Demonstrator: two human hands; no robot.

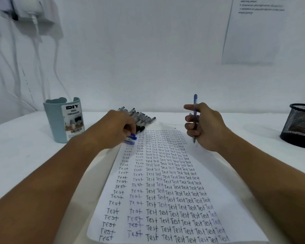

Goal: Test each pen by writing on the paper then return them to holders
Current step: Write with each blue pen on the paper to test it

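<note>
Both forearms reach in from the lower corners of the frame toward its middle, over a white table (253,124). The right hand (203,126), right of centre, stands on its edge with fingers curled round a blue pen (195,110), held nearly upright with its tip down just above the right edge of the paper (165,191). The left hand (116,129), left of centre, lies palm down on a row of pens (141,117) at the paper's top left corner; its fingers look bent over a few blue-capped ones, though blur hides whether it grips them. The sheet is filled with columns of the word "Test". A pale blue holder (63,118) stands at middle left, and a black mesh holder (299,125) at the right edge.
</note>
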